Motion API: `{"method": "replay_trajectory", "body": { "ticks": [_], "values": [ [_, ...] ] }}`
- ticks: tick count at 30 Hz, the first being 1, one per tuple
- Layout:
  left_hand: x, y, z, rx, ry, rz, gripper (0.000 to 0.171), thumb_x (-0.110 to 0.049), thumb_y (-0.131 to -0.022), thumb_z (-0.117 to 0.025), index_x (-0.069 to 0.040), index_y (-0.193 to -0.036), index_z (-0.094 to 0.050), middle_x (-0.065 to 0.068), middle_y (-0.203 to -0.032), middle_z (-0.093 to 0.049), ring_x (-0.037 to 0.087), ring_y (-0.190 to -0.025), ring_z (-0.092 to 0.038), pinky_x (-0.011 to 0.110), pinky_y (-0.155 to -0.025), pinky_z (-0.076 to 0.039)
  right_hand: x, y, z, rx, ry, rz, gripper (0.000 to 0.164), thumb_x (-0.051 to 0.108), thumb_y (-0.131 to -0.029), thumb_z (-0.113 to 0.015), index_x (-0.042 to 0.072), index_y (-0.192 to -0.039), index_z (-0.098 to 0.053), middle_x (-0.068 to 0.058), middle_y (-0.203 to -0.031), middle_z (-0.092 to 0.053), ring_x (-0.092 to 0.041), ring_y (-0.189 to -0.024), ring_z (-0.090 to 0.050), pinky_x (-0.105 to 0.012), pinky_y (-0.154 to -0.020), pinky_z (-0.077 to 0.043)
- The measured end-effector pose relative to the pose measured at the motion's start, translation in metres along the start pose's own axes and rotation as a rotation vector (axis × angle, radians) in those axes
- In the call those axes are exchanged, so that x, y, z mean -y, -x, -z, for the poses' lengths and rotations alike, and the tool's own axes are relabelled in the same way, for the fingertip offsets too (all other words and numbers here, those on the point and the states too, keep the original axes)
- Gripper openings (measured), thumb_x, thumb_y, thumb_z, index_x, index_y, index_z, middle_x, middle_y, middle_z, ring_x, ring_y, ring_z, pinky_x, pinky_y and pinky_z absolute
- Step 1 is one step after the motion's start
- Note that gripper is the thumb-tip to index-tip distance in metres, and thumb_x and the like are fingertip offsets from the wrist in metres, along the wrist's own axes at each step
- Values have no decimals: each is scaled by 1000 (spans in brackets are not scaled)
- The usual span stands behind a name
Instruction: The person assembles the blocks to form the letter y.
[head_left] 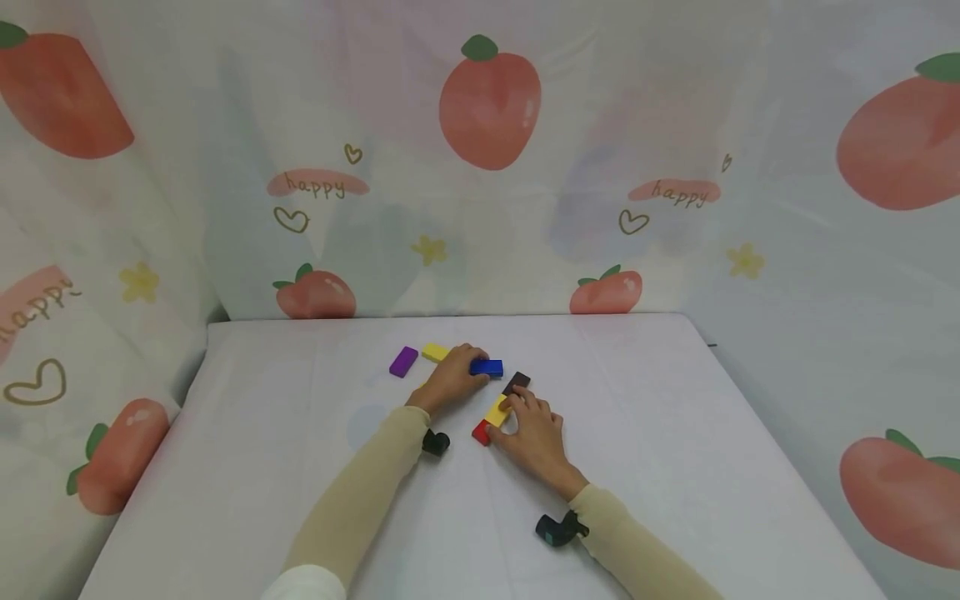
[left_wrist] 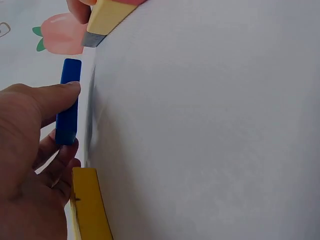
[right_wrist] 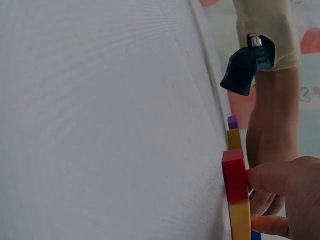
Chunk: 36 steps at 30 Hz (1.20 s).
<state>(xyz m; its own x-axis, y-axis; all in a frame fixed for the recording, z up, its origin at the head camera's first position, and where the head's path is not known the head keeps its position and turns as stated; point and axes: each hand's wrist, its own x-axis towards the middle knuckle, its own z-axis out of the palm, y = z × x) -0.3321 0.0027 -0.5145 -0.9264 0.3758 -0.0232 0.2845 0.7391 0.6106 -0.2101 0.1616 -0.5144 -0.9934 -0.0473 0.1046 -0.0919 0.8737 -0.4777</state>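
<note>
My left hand (head_left: 452,375) pinches a blue block (head_left: 491,367) with the thumb on one face; the left wrist view shows the blue block (left_wrist: 69,107) on edge between thumb and fingers. Nearer and to the right, a red block (head_left: 481,432), a yellow block (head_left: 497,412) and a black block (head_left: 517,382) form a slanting row, end to end. My right hand (head_left: 536,433) lies along the row's right side. Its thumb touches the red block (right_wrist: 235,175) and a finger touches the yellow block (right_wrist: 240,220), from the same side.
Behind my left hand lies another yellow block (head_left: 434,352), partly covered by that hand in the head view. A purple block (head_left: 403,362) rests left of it. All stand on a white-covered table (head_left: 660,417), with a fruit-printed cloth (head_left: 487,250) rising behind and at both sides.
</note>
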Motion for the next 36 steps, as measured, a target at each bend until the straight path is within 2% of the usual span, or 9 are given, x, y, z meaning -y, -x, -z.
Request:
{"method": "replay_trajectory", "body": {
  "ticks": [3, 13, 20, 25, 36],
  "values": [
    [2, 3, 2, -9, 11, 12, 39, -29, -94, -66, -18, -131, -58, 5, -132, -56, 21, -126, -52, 40, -110, -43, 0, 0, 0, 2, 2, 0, 42, 46, -83, -73, 17, -112, -63, -10, -151, -44, -38, -133, -42, -59, -98, -32],
    [4, 19, 12, -31, 35, -28, 39, -26, -94, -67, -13, -130, -59, 7, -131, -57, 22, -125, -54, 40, -110, -43, 2, 1, 1, -8, 3, 3, 44, 47, -83, -73, 16, -111, -63, -11, -150, -45, -39, -131, -44, -57, -96, -34],
    [11, 30, 16, -57, 51, -27, 39, -24, -93, -69, -15, -129, -59, 6, -130, -58, 22, -124, -55, 39, -109, -44, 1, 1, 0, -7, 11, -4, 45, 47, -82, -73, 15, -112, -63, -11, -150, -45, -39, -131, -43, -56, -95, -34],
    [14, 38, 20, -58, 51, -46, 38, -23, -93, -69, -13, -128, -61, 6, -127, -59, 21, -120, -57, 38, -106, -47, 1, 1, 0, -3, 5, -8, 44, 47, -82, -73, 16, -112, -63, -11, -151, -44, -39, -132, -43, -56, -96, -33],
    [14, 60, 29, -48, 40, -67, 40, -26, -92, -69, -14, -129, -60, 6, -126, -59, 22, -121, -56, 40, -108, -45, 1, 0, 0, 0, 9, -6, 45, 48, -82, -73, 16, -112, -63, -11, -151, -44, -38, -132, -42, -57, -96, -33]
  ]
}}
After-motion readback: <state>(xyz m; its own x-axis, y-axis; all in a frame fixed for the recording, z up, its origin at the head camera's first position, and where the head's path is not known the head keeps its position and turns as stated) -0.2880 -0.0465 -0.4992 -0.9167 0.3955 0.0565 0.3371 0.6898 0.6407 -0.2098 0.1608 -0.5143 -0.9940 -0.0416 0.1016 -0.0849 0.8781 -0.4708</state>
